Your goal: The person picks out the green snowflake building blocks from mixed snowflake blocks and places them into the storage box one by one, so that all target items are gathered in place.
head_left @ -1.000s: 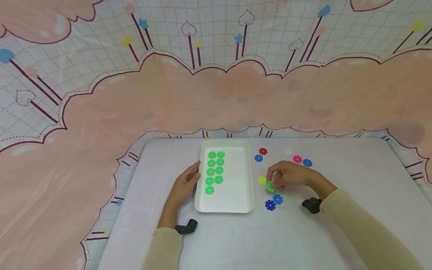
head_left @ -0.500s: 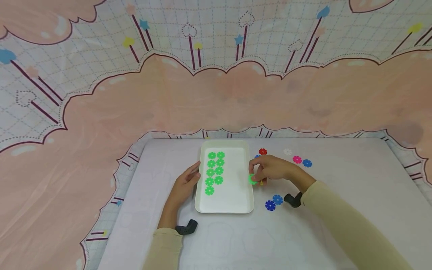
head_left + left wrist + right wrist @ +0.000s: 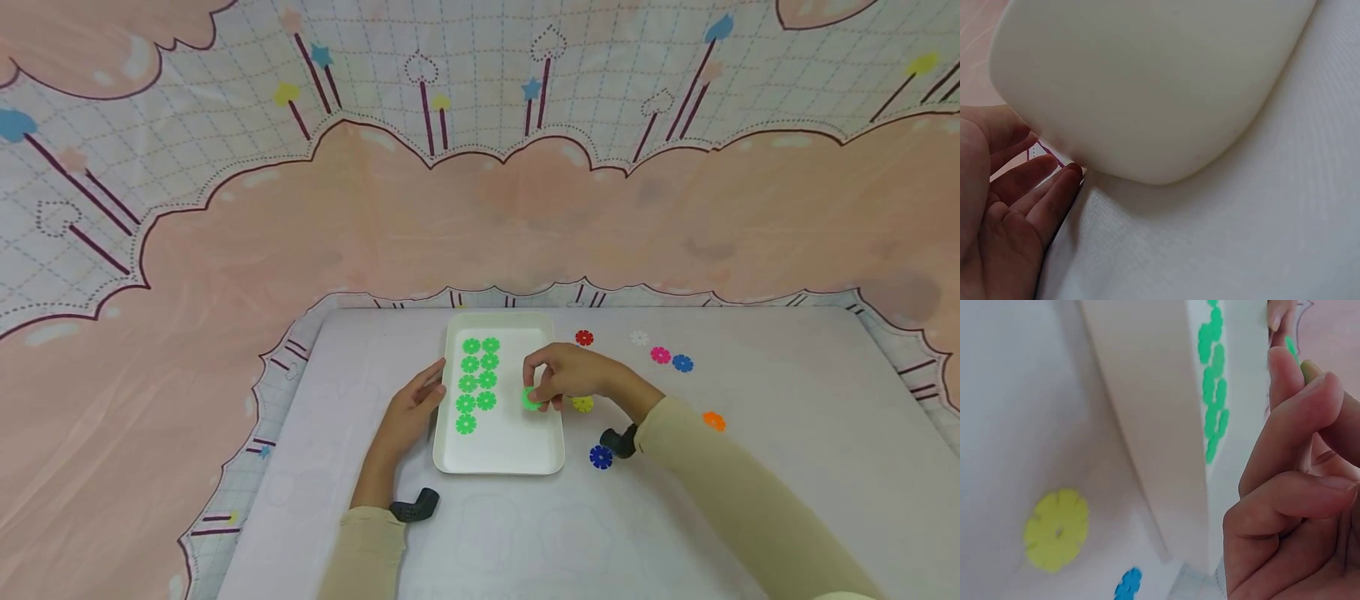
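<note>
A white tray (image 3: 517, 454) lies on the table, with several green flower-shaped discs (image 3: 487, 379) in two columns on its left half. My left hand (image 3: 408, 412) rests at the tray's left edge; in the left wrist view its fingertips (image 3: 1069, 172) touch the outer wall. Over the right part of the tray, my right hand (image 3: 573, 371) pinches another green flower-shaped disc (image 3: 530, 399) between thumb and fingers. The right wrist view shows this disc (image 3: 1292, 349) edge-on above the fingertips, mostly hidden.
Right of the tray lie loose discs: yellow (image 3: 582, 404), red (image 3: 584, 337), white (image 3: 639, 337), pink (image 3: 660, 355), blue (image 3: 682, 363), dark blue (image 3: 601, 457) and orange (image 3: 714, 421). A patterned cloth (image 3: 480, 217) hangs behind the table.
My right hand has carried the green disc leftward from the table beside the yellow disc to above the tray. The orange disc has come into sight behind the sleeve. My left hand stays put.
</note>
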Demonstrator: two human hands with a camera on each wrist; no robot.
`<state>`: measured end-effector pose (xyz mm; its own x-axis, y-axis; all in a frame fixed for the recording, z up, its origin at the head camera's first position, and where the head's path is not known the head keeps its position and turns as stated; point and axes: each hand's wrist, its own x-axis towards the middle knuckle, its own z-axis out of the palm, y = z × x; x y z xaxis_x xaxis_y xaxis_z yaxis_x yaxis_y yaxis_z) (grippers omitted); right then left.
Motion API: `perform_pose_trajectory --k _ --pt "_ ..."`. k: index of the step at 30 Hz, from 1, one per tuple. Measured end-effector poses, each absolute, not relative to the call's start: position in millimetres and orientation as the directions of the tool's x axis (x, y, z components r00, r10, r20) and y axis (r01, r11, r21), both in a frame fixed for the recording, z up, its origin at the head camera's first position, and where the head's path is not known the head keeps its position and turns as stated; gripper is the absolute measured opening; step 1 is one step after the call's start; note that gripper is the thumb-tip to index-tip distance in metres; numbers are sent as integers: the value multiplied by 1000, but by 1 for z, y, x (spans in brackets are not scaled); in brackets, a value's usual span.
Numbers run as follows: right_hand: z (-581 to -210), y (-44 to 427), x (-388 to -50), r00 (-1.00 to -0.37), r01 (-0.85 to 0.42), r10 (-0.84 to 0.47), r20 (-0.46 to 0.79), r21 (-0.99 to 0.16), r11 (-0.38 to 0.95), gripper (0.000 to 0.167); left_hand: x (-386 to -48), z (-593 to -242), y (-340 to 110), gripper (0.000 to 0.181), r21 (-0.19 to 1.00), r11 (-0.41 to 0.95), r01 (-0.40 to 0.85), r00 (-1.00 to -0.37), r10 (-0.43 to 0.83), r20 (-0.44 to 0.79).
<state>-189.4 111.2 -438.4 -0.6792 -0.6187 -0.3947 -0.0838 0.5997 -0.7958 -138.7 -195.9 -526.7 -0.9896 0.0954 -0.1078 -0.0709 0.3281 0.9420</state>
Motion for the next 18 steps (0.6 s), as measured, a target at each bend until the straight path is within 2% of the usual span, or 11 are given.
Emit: perform_pose_trajectory --k 18 --pt "-444 62 -195 -669 -120 -644 -371 -801 587 5 -139 -524 -195 48 944 322 -74 -990 94 -110"
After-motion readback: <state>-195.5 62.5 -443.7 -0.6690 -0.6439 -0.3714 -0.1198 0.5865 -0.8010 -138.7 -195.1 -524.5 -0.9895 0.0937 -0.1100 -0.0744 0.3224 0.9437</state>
